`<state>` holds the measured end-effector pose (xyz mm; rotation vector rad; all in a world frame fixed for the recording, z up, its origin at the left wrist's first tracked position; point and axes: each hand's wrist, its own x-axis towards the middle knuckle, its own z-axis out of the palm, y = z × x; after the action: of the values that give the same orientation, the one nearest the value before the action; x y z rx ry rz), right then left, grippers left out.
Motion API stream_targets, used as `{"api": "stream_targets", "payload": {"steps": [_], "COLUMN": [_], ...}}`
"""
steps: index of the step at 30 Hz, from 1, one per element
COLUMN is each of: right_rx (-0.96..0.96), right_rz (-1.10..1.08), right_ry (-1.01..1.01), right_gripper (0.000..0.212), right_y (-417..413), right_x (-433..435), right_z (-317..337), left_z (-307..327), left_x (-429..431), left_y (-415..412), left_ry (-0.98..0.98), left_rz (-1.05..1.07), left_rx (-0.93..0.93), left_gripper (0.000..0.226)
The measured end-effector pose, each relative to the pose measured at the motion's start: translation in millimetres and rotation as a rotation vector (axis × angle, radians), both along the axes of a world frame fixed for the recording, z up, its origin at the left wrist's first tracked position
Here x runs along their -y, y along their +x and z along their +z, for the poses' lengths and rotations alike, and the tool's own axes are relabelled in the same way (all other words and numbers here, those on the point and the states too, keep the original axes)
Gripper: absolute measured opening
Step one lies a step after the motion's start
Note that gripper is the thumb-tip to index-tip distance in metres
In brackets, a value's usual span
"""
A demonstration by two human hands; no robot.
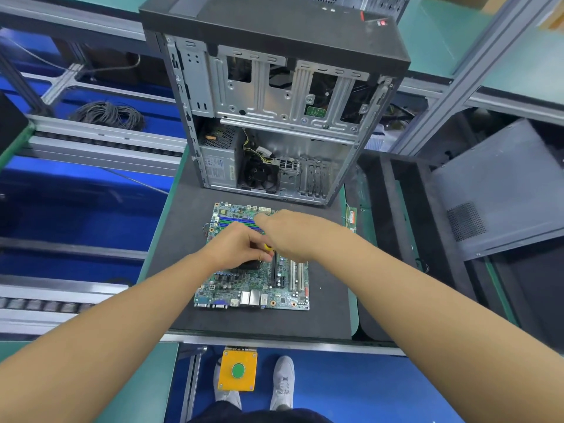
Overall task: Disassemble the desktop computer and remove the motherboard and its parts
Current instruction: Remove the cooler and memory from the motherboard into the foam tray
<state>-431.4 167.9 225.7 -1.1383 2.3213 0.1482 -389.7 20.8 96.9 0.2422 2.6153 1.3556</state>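
Note:
A green motherboard (250,285) lies flat on the black mat (183,233) in front of the open computer case (274,117). Both hands are over the board's middle. My left hand (238,247) has its fingers curled around a dark block, probably the CPU cooler (248,265), mostly hidden beneath it. My right hand (290,233) grips a tool with a yellow handle (268,247), only a sliver of which shows between the hands. Blue and green memory slots (235,221) show at the board's far end.
The case stands upright at the mat's far edge, with power supply, fan and loose cables inside. A grey side panel (500,190) leans at the right. A small green circuit board (352,216) lies beside the mat. A yellow button box (238,370) hangs below the bench.

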Motion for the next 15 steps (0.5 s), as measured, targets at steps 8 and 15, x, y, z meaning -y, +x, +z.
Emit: {"api": "stream_targets", "payload": {"steps": [8, 15], "right_rx": [0.037, 0.013], "right_rz": [0.113, -0.474], "right_ry": [0.054, -0.236], "right_gripper": [0.022, 0.053], "right_y": [-7.4, 7.3], "right_x": [-6.1, -4.3], "right_z": [8.7, -11.5], "left_z": [21.8, 11.4], "left_x": [2.4, -5.3], "left_y": [-5.4, -2.5], "left_ry": [0.223, 0.245], "left_rz": [-0.062, 0.037], "left_rx": [0.109, 0.045], "left_gripper": [0.023, 0.043]}}
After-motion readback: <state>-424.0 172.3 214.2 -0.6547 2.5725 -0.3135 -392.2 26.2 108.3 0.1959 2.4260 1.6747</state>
